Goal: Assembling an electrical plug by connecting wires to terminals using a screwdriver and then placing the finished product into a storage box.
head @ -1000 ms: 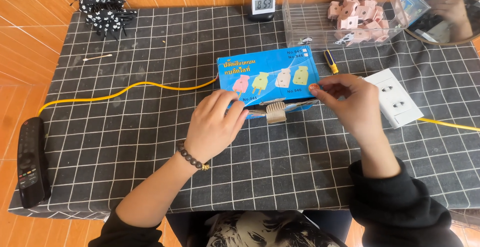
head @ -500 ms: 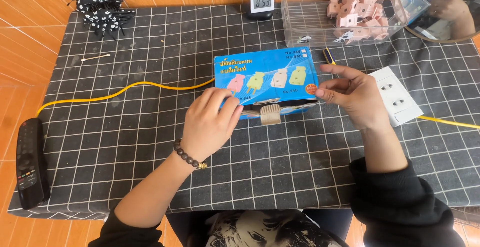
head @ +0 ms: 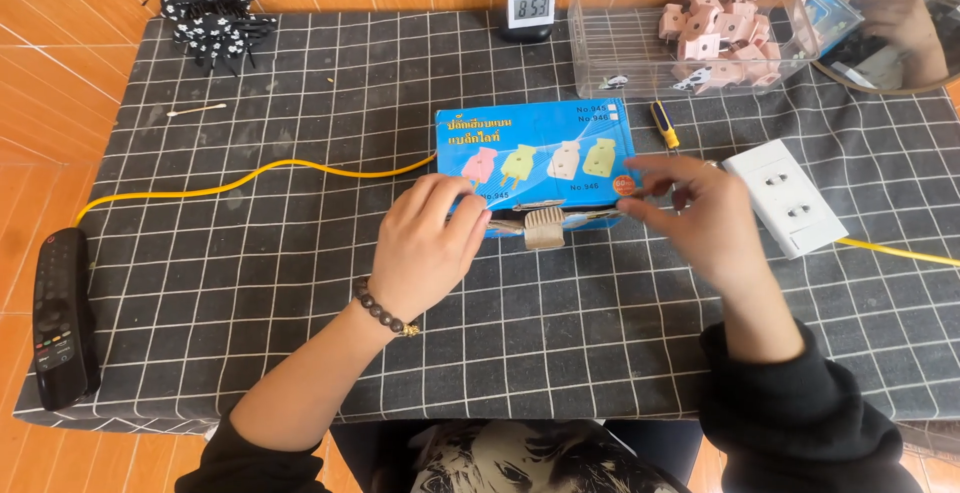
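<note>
Your left hand point(head: 425, 248) is gripping the blue box point(head: 535, 153) at its near left corner; your right hand point(head: 700, 213), fingers loosely apart, is touching its right end.

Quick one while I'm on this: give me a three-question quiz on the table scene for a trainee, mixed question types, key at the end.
1. True or false: the left hand rests on the near edge of the blue box.
2. Multiple choice: what lies just right of the blue box's far corner? A) a cotton swab B) a small yellow-handled screwdriver C) a spoon
3. Fill in: the pink plugs sit inside a clear ____ at the table's far right.

Key
1. True; the right hand is at the box's right end.
2. B
3. Plastic container
</note>
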